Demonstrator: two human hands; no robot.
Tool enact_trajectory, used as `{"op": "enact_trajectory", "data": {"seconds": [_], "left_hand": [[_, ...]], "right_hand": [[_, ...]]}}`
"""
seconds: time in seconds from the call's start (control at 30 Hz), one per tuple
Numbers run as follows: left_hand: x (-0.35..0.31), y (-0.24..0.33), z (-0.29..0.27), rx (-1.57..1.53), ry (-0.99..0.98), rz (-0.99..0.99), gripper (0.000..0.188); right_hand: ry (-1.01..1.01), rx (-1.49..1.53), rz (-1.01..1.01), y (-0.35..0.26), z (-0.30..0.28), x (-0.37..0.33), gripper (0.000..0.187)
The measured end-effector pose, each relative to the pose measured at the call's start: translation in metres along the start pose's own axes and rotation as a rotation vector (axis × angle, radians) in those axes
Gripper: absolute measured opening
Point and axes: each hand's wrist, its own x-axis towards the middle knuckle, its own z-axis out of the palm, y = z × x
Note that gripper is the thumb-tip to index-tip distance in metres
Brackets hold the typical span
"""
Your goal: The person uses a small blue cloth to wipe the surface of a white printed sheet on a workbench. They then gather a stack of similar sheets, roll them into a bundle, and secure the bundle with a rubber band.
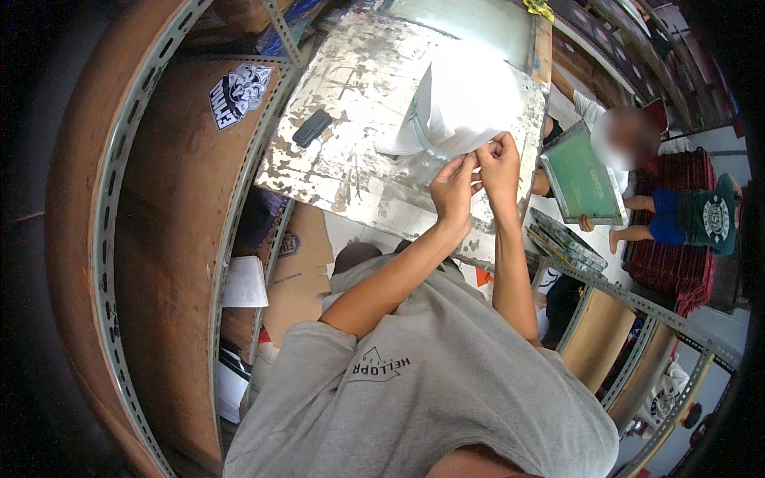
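A stack of thin white sheets (468,99), probably paper or film, lies curled on the paint-worn table (351,171). Its near edge bends upward, and glare washes out its upper part. My right hand (500,171) pinches the stack's near right edge between thumb and fingers. Close beside it, my left hand (453,191) has its fingers drawn together at the same edge. The two hands' fingertips almost touch. Which sheets lie between the fingers is too small to make out. A small black object (312,127) rests on the table to the left.
A framed pane (486,24) lies at the table's far end. Metal-edged shelving (171,215) rises on my left. To the right, another person holds a green framed screen (578,175). Several flat frames (567,240) lie below it, beside a metal rack (637,299).
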Motion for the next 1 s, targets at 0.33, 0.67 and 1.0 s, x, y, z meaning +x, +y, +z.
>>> {"op": "enact_trajectory", "data": {"seconds": [0.33, 0.67, 1.0], "left_hand": [[-0.004, -0.001, 0.006, -0.119, 0.029, -0.106, 0.019], [0.016, 0.044, -0.045, -0.126, 0.011, 0.052, 0.022], [0.029, 0.051, -0.050, 0.120, -0.052, 0.046, 0.015]], "right_hand": [[-0.056, 0.261, 0.261, -0.007, 0.007, -0.012, 0.021], [0.005, 0.244, 0.173, 0.026, 0.018, -0.004, 0.016], [0.402, -0.572, -0.697, -0.165, -0.019, 0.035, 0.063]]}}
